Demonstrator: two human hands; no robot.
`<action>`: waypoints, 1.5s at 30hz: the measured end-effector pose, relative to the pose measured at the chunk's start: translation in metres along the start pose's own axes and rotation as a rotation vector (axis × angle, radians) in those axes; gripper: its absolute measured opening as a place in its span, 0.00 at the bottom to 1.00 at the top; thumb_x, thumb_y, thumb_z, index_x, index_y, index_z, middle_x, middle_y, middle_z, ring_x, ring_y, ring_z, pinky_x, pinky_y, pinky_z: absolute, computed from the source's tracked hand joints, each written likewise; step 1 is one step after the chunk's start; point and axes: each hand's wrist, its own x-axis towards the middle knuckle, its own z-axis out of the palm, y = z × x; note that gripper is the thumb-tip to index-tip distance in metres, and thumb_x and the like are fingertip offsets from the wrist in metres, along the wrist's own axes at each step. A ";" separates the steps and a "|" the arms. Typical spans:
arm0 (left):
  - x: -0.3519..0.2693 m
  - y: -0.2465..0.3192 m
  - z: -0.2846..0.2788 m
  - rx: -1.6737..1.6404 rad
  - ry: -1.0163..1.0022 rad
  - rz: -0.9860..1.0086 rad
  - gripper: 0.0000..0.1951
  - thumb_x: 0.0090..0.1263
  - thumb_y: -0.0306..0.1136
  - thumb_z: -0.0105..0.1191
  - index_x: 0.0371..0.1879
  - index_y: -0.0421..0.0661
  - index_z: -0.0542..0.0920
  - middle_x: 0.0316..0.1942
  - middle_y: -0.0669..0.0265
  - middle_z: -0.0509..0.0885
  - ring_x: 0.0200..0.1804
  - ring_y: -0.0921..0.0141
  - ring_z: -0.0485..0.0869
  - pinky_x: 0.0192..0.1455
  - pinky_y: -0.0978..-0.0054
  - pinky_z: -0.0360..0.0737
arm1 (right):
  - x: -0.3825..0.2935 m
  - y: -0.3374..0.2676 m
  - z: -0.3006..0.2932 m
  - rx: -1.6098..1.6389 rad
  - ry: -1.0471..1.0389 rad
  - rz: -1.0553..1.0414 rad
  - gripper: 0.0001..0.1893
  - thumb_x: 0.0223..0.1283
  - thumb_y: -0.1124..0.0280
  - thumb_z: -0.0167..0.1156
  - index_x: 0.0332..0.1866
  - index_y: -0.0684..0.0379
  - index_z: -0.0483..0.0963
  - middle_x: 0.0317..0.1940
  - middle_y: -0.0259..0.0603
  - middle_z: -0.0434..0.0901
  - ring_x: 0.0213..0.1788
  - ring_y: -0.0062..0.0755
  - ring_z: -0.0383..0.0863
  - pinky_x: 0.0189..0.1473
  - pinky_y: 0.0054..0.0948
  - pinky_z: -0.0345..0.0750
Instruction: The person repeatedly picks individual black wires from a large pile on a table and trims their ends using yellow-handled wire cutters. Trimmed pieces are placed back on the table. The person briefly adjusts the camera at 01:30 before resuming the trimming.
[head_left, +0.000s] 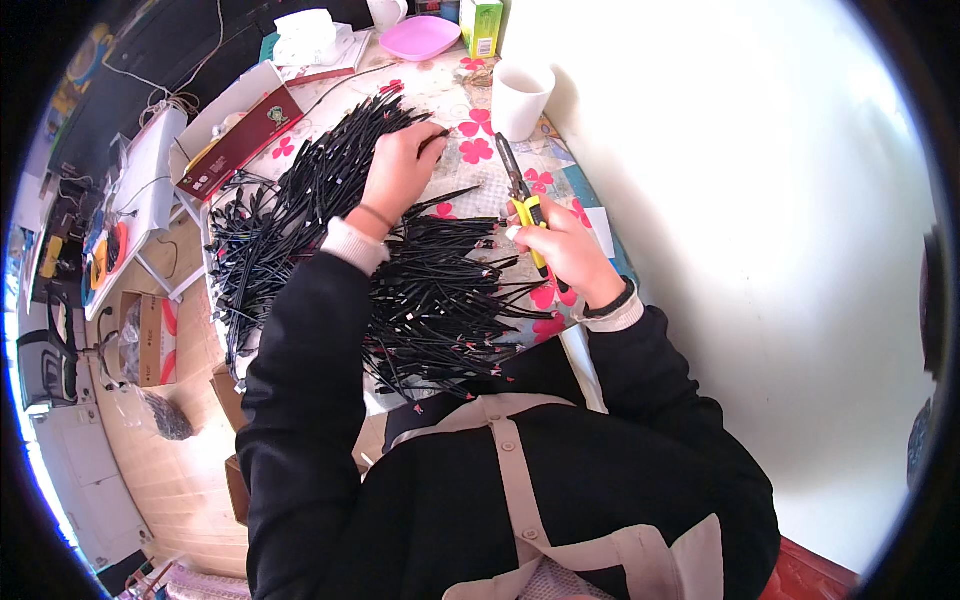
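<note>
My right hand (559, 244) grips wire strippers (531, 217) by their yellow-and-black handles, with the dark jaws pointing up towards a white mug. Over the upper pile of black cables (330, 165), my left hand (405, 165) pinches the end of a thin black cable (437, 138) between thumb and fingers. A second heap of black cables (442, 300) lies below it, partly under my left forearm. Many of its cable ends point right and show short red and white wire tips. The strippers and the pinched cable end are apart.
The white mug (519, 105) stands by the wall at the table's right edge. At the back are a pink plate (420, 39), a green box (481, 30) and a tissue pack (304, 39). An open dark-red carton (238, 142) sits at the left edge. A cardboard box (154, 341) stands on the floor.
</note>
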 end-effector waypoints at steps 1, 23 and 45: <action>-0.008 0.008 -0.007 -0.123 -0.015 -0.030 0.11 0.70 0.28 0.58 0.48 0.36 0.83 0.35 0.56 0.89 0.37 0.70 0.88 0.41 0.76 0.81 | 0.002 -0.001 0.001 0.007 -0.012 0.006 0.14 0.59 0.68 0.62 0.45 0.65 0.72 0.32 0.34 0.75 0.35 0.23 0.74 0.39 0.25 0.70; -0.057 0.092 -0.047 -0.232 0.168 0.175 0.08 0.64 0.22 0.62 0.42 0.39 0.84 0.33 0.56 0.85 0.31 0.64 0.84 0.36 0.73 0.80 | -0.016 -0.043 0.015 0.011 -0.186 -0.095 0.16 0.66 0.69 0.56 0.56 0.64 0.71 0.41 0.31 0.76 0.44 0.20 0.74 0.49 0.23 0.71; -0.026 0.183 -0.211 -1.100 0.426 0.417 0.10 0.79 0.31 0.49 0.47 0.37 0.80 0.31 0.68 0.81 0.24 0.81 0.65 0.27 0.82 0.63 | 0.050 -0.087 0.153 0.603 -0.692 -0.018 0.26 0.50 0.82 0.49 0.60 0.67 0.69 0.58 0.49 0.77 0.51 0.34 0.80 0.57 0.31 0.75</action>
